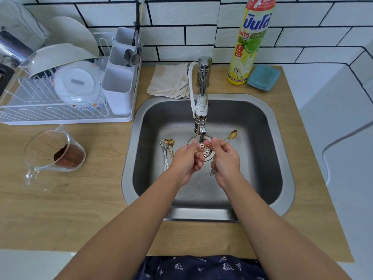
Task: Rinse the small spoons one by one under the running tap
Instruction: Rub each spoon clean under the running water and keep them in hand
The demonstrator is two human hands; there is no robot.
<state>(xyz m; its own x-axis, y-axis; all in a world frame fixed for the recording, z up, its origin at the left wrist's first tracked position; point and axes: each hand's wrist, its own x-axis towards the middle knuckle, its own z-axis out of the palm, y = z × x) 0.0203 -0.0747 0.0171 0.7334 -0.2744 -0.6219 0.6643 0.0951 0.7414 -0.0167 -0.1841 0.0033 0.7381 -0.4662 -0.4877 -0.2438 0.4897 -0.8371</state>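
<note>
Fingers (219,145) of the right hand (226,160) pinch a gold spoon (222,139) beside the tap (200,118) stream; left hand (186,158) fingers curl on its handle end. More spoons (167,150) lie in the sink (268,150).

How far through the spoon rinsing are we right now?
Done: cannot tell; some spoons stand in the rack caddy. In hand: a gold spoon, pinched by the right hand, the left hand at its handle end under the tap. Left: a cluster of small spoons on the sink floor.
</note>
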